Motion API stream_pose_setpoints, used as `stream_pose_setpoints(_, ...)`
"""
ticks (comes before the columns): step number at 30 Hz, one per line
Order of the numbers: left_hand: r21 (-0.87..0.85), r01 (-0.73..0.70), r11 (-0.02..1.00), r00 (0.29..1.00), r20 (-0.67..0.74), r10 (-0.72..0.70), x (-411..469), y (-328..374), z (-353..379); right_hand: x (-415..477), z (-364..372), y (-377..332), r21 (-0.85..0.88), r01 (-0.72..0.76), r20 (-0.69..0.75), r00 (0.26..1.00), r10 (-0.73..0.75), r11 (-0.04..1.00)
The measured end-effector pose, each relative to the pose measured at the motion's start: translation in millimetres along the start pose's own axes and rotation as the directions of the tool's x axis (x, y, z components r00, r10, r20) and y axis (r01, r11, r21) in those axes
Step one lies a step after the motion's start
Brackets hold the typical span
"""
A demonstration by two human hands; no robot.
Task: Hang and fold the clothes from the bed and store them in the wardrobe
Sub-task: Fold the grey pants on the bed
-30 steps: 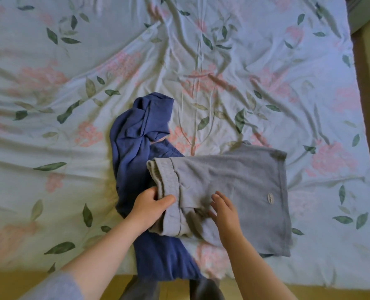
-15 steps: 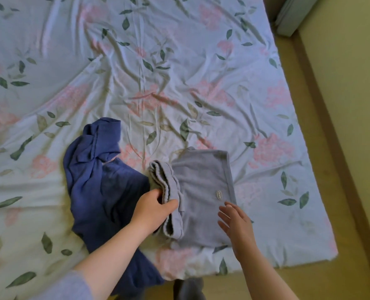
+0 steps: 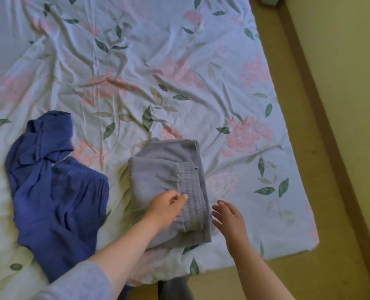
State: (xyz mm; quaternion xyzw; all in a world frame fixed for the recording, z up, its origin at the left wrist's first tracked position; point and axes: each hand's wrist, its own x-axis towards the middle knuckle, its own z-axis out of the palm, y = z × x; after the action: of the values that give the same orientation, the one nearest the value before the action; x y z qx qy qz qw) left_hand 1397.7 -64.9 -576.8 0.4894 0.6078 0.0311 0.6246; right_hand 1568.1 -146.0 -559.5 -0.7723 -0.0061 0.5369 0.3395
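Folding step: the grey shorts (image 3: 158, 178) lie folded at the near edge of the bed (image 3: 244, 83), right of the blue garment (image 3: 56, 191). The left hand (image 3: 169, 207) pinches their waistband; the right hand (image 3: 228, 215) hovers spread just beside. The next move likely calls for lifting the bundle without unfolding it.

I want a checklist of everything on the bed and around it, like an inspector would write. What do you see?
Surface: bed sheet, floral, wrinkled.
Job's things: grey shorts folded near the bed's edge; blue garment crumpled, unfolded, to their left.
Clutter: nothing seen.
Hands: left hand on the shorts, fingers curled at the waistband; right hand open, beside the shorts.
Cables: nothing seen.
Surroundings: yellowish floor right of the bed.
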Motion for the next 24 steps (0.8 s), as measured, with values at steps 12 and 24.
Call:
stream_pose_setpoints(12,0.266,0.133,0.955,0.897,-0.442,-0.001,-2,-45,-56,31,42,3,-0.522,0.245,0.201,0.966,-0.161,0.817)
stream_pose_setpoints(24,0.116,0.269,0.956,0.898,-0.388,-0.206,13,-60,-61,37,38,24,-0.760,0.235,0.083,0.960,-0.267,0.606)
